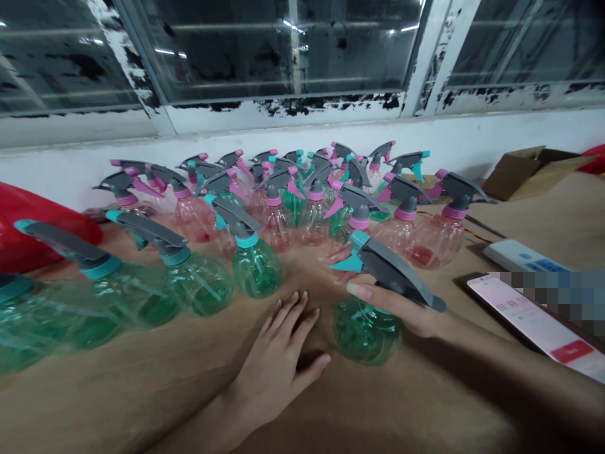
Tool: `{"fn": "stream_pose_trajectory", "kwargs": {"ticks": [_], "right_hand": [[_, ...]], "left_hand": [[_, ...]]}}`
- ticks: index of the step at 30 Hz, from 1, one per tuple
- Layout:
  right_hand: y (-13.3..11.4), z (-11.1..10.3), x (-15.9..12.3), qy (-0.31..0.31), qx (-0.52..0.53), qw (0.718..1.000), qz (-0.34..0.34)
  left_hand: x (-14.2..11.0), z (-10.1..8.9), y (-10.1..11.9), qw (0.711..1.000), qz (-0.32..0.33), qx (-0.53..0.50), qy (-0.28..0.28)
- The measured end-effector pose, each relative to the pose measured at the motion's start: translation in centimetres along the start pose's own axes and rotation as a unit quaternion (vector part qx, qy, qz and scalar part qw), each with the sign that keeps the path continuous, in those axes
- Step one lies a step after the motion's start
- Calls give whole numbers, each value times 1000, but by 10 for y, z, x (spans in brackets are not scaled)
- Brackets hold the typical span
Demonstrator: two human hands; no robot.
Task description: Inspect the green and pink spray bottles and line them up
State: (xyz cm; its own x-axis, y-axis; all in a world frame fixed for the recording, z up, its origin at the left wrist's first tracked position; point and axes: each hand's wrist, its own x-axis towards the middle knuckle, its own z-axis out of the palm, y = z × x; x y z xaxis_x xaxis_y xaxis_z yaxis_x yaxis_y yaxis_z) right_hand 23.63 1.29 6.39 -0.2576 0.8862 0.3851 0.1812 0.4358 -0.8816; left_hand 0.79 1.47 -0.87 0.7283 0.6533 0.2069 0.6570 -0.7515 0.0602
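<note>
My right hand (378,293) is closed around the neck of a green spray bottle (367,334) with a grey and turquoise trigger head. Its thumb lies across the near side, and the other fingers are partly hidden behind the head. My left hand (283,350) rests on the table to the left of that bottle, fingers stretched out and holding nothing. Beyond its fingertips stands another green spray bottle (256,268). More green bottles with turquoise collars, such as this spray bottle (201,284), line up to the left.
Behind, pink spray bottles (193,214) and green ones crowd toward the wall. A phone (534,315) and a white and blue device (520,255) lie at the right. An open cardboard box (529,170) sits at the back right, and a red bag (42,221) at the left.
</note>
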Motion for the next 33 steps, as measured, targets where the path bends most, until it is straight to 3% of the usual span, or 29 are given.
{"fn": "stream_pose_trajectory", "kwargs": {"ticks": [11,16,19,24,33], "right_hand": [[-4,0,-1,3,1,1000,-18],[-3,-1,-1,-3,-63,998,25],[-2,-2,-2,14,-88,996,16],[-4,-1,-3,2,-43,999,27],[9,-1,-5,13,-52,998,-29]], "left_hand": [[0,0,0,1000,2,6,5],[0,0,1,1000,2,14,3],[1,0,0,1000,3,12,8],[1,0,0,1000,8,5,14],[1,1,1,1000,-1,-9,13]]}}
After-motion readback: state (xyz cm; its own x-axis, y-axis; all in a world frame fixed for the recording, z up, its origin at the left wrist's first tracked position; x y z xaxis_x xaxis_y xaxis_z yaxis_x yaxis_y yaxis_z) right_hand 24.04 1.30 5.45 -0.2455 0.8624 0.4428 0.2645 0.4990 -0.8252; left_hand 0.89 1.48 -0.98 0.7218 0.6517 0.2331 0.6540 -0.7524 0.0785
